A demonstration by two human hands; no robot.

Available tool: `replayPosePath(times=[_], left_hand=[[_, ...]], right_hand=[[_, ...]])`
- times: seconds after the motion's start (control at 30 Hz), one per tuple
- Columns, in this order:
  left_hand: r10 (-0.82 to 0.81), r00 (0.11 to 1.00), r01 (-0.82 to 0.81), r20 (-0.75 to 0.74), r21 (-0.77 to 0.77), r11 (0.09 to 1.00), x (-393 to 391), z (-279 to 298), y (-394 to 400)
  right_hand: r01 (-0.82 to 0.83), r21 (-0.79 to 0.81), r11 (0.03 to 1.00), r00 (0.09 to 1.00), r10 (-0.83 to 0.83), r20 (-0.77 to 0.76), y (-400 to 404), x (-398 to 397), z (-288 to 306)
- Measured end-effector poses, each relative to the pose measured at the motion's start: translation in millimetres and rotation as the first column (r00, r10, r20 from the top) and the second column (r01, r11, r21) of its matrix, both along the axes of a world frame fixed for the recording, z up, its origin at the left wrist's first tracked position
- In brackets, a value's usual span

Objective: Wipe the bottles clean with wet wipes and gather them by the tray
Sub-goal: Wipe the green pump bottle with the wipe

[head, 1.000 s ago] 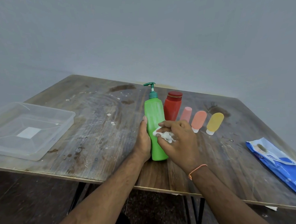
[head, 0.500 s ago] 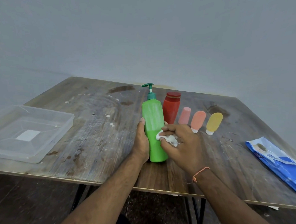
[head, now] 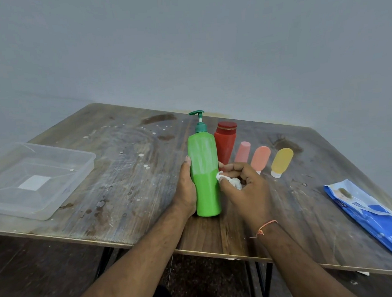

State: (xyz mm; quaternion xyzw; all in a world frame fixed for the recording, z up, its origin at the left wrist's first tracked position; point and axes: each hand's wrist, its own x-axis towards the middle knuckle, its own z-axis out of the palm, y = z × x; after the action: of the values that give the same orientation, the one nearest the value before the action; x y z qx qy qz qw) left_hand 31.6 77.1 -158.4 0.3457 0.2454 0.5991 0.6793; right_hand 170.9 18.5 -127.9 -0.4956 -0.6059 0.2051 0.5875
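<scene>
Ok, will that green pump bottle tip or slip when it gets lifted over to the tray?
Probably tippy: the green pump bottle stands tall on a narrow base, which may be why the left hand steadies it. Its lower half looks freshly wiped by the wet wipe, so possibly slick.

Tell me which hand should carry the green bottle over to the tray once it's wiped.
Left, probably. The left hand already grips the green bottle on the tray's side, while the right hand holds the wet wipe.
</scene>
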Motion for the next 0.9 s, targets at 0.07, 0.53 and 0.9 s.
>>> replayPosePath(times=[0.07, 0.53, 0.9], left_hand=[[0.005, 1.000, -0.004, 0.026, -0.024, 1.000, 1.0, 0.0, 0.1], [-0.007, 1.000, 0.008, 0.016, -0.048, 0.999, -1.3, 1.6, -0.8], [-0.027, 0.999, 0.028, 0.020, -0.043, 0.999, -1.4, 0.6, -0.4]], right_hand=[[-0.004, -0.005, 1.000, 0.999, 0.004, -0.050, 2.8, -2.3, 1.6], [-0.047, -0.067, 0.997, 0.985, 0.035, -0.172, 10.9, -1.9, 4.3], [-0.050, -0.058, 0.997, 0.989, 0.042, -0.141, 9.6, -4.0, 8.6]])
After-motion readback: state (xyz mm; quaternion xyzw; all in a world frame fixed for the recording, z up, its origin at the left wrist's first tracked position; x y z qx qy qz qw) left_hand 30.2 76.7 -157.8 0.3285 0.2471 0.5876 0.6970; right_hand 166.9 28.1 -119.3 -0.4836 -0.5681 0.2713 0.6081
